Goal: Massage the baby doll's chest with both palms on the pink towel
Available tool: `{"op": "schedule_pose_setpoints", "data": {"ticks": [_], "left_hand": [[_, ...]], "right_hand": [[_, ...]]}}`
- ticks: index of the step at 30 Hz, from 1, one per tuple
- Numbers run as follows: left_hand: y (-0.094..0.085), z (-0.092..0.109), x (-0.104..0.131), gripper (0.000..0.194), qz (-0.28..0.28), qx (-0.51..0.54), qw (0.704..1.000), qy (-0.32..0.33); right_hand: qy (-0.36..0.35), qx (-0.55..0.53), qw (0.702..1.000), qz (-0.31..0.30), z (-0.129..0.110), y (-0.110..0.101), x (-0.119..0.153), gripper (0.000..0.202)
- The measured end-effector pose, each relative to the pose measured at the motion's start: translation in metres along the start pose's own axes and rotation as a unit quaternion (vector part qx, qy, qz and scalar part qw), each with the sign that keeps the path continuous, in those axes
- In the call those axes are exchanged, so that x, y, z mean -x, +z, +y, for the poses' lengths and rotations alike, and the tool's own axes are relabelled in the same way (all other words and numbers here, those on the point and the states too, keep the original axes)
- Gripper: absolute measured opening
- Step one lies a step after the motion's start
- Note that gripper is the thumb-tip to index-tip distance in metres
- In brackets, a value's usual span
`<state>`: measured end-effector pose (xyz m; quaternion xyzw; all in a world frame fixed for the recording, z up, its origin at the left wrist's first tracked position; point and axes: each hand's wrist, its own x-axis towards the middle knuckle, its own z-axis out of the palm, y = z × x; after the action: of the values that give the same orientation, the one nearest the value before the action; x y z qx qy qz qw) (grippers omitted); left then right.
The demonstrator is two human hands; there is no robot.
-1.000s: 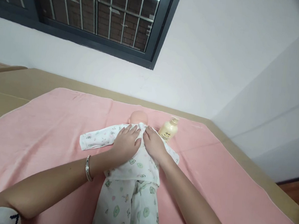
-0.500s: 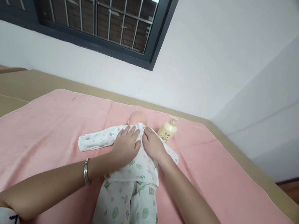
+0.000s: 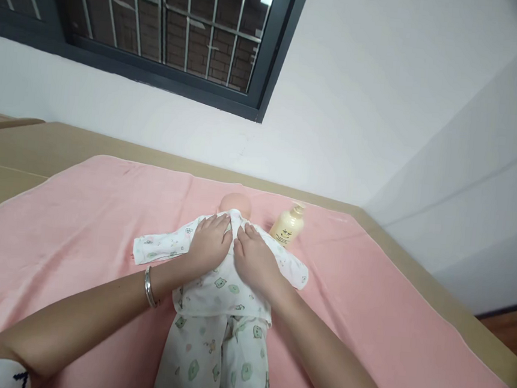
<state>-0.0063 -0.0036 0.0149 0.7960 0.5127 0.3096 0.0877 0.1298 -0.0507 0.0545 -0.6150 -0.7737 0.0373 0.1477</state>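
Note:
A baby doll with a smooth bald head (image 3: 236,205) lies on the pink blanket (image 3: 117,206). It wears a white long-sleeved top (image 3: 226,297) with small green animal prints and matching trousers (image 3: 201,358). Its sleeves stretch out to both sides. My left hand (image 3: 211,244) rests flat on the left upper part of the top, fingers pointing to the doll's head. Beside it my right hand (image 3: 257,257) lies on the right upper part, fingers extended. A narrow strip of cloth shows between the hands. Whether the doll is face up or down I cannot tell.
A pale yellow pump bottle (image 3: 288,224) stands just beyond the doll's right-hand sleeve. Under the blanket is a tan surface (image 3: 14,142) reaching the white wall (image 3: 362,94). A dark-framed window (image 3: 264,68) with metal bars is above.
My right hand has slid slightly down and left on the top. The left hand has also shifted slightly left. More of the right-hand sleeve shows now, and the bottle has not moved.

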Motion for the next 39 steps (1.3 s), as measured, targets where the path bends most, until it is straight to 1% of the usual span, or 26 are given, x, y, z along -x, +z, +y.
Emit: {"op": "schedule_pose_setpoints", "data": {"ticks": [4,7,9,13,15,17,18,20,22,23,25,26,27,29,30,31,34,35,36,39], "left_hand": [[0.005,0.005,0.011,0.046,0.030,-0.005,0.999,0.015],[0.006,0.007,0.016,0.046,0.038,-0.001,0.999,0.024],[0.006,0.007,0.018,0.046,0.043,0.009,0.999,0.022],[0.007,0.005,0.018,0.046,0.052,0.031,0.998,0.011],[0.008,0.005,0.018,0.046,0.055,0.038,0.998,0.002],[0.009,0.005,0.018,0.047,0.058,0.040,0.997,-0.011],[0.009,0.005,0.019,0.047,0.060,0.041,0.997,-0.016],[0.010,0.005,0.019,0.048,0.063,0.044,0.997,-0.024],[0.010,0.005,0.019,0.047,0.065,0.051,0.996,-0.024],[0.010,0.005,0.019,0.047,0.066,0.055,0.996,-0.023],[0.010,0.005,0.019,0.047,0.067,0.063,0.996,-0.020],[0.010,0.005,0.019,0.047,0.068,0.066,0.995,-0.019],[0.010,0.005,0.019,0.047,0.068,0.069,0.995,-0.018],[0.010,0.004,0.019,0.047,0.070,0.071,0.995,-0.018],[0.011,0.004,0.019,0.047,0.071,0.072,0.995,-0.018],[0.011,0.004,0.019,0.046,0.072,0.072,0.995,-0.019],[0.012,0.003,0.019,0.046,0.074,0.074,0.994,-0.018],[0.012,0.003,0.019,0.046,0.074,0.074,0.994,-0.017],[0.012,0.003,0.019,0.047,0.074,0.072,0.994,-0.017],[0.009,0.003,0.017,0.048,0.068,0.055,0.996,-0.010]], "right_hand": [[0.025,-0.051,0.998,0.004,0.025,0.011,-0.019,0.053],[0.041,-0.068,0.997,0.018,0.032,0.018,-0.024,0.054],[0.042,-0.077,0.996,0.029,0.031,0.019,-0.023,0.053],[0.022,-0.122,0.992,0.030,0.026,0.015,-0.018,0.052],[0.015,-0.138,0.988,0.066,0.023,0.012,-0.016,0.053],[0.006,-0.131,0.986,0.105,0.020,0.011,-0.015,0.055],[-0.004,-0.124,0.986,0.108,0.018,0.011,-0.014,0.054],[-0.021,-0.118,0.990,0.077,0.015,0.010,-0.013,0.051],[-0.019,-0.129,0.990,0.047,0.014,0.009,-0.013,0.049],[-0.010,-0.135,0.989,0.051,0.014,0.009,-0.012,0.049],[0.000,-0.136,0.987,0.084,0.015,0.008,-0.012,0.051],[-0.005,-0.131,0.987,0.096,0.016,0.008,-0.012,0.052],[-0.016,-0.123,0.987,0.098,0.016,0.009,-0.012,0.052],[-0.037,-0.112,0.990,0.074,0.016,0.011,-0.012,0.050],[-0.041,-0.111,0.991,0.066,0.015,0.011,-0.011,0.050],[-0.038,-0.110,0.991,0.070,0.015,0.012,-0.011,0.050],[-0.024,-0.098,0.987,0.126,0.012,0.013,-0.008,0.051],[-0.026,-0.091,0.987,0.130,0.011,0.013,-0.008,0.051],[-0.031,-0.086,0.989,0.121,0.010,0.014,-0.007,0.051],[-0.040,-0.071,0.995,0.065,0.008,0.013,-0.006,0.049]]}}
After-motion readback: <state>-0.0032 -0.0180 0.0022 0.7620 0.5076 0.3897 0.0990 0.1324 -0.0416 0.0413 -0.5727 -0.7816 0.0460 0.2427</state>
